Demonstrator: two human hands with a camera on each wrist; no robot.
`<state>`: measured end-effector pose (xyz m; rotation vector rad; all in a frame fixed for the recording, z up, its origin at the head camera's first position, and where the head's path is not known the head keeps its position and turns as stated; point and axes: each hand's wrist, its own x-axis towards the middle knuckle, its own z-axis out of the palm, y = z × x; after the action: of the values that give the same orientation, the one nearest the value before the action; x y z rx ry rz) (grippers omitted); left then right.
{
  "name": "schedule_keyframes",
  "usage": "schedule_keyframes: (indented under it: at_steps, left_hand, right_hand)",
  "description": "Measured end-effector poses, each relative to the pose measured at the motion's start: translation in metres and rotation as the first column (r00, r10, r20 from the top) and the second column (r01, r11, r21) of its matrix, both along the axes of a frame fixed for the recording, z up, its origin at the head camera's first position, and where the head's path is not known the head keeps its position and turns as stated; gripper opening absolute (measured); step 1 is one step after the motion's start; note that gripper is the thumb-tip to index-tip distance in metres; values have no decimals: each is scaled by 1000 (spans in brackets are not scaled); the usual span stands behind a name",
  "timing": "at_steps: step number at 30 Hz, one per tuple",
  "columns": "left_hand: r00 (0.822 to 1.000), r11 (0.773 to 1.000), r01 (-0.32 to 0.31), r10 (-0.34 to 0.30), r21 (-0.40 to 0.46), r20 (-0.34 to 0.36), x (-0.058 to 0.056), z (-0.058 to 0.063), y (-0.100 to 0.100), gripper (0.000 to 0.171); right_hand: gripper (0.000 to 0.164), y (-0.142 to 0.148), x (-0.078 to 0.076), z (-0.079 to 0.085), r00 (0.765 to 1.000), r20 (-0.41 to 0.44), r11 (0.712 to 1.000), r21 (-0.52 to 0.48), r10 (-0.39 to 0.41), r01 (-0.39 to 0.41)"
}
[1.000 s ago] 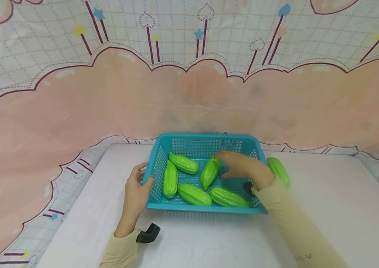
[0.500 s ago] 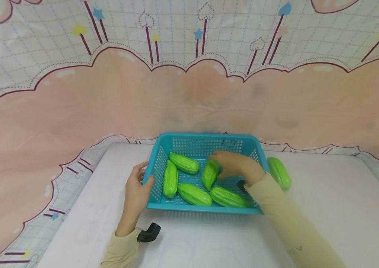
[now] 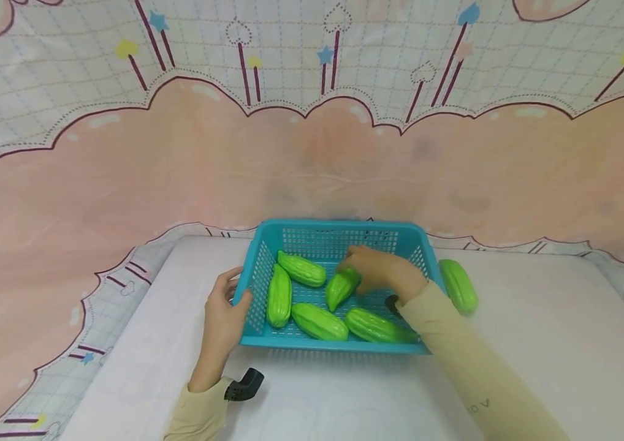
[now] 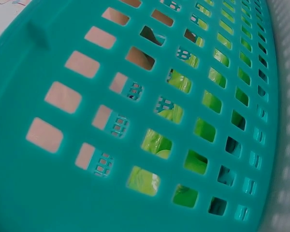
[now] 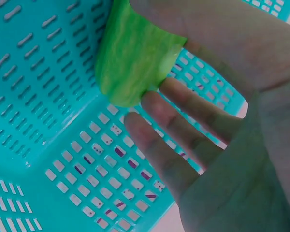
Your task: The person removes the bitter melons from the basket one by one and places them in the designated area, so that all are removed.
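A blue-green perforated plastic basket (image 3: 339, 225) holds several green ridged bitter melons. My left hand (image 3: 224, 321) grips the basket's left side, thumb at the rim and fingers outside. In the left wrist view the basket wall (image 4: 48, 198) fills most of the picture, with green showing through its holes. Reaching in from the right, my right hand (image 3: 380, 271) holds a bitter melon (image 3: 341, 291) near the middle of the basket. In the right wrist view, thumb and fingertips lie around that bitter melon (image 5: 130, 58), whose upper end runs out of view.
Inside the basket, one bitter melon (image 3: 302, 269) lies at the back left, one (image 3: 279, 297) along the left wall, and two (image 3: 320, 321) (image 3: 378, 324) by the front wall. Another bitter melon (image 3: 459, 286) lies outside on the white table (image 3: 538, 331). A patterned cloth (image 3: 312, 165) hangs behind.
My right hand has shifted slightly left and closed around the middle bitter melon, which has tilted a little. The left hand stays on the basket's left side.
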<state>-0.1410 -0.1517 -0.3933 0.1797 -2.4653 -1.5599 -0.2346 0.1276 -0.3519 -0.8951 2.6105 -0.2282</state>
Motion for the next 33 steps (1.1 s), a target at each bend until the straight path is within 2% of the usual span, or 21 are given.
schedule_keyframes:
  at_steps: [14,21,26,33]
  left_hand:
    - [1000,1000,4,-3,-14,6,1,-2,-1,49]
    - [1000,1000,0,0,-14,6,1,-3,-2,49]
    - [1000,1000,-3,3,-17,9,1,-2,-1,49]
    - [1000,1000,-3,4,-21,9,1,-1,-1,49]
  right_hand:
    - [60,-14,-7,-5,1000,-20,998,59,14,-13]
    - [53,-25,-11,-3,1000,-21,995,99,18,-16]
    - [53,-28,-11,-3,1000,-8,994,114,-1,2]
    - [56,-26,-10,-4,999,-7,996,86,-35,36]
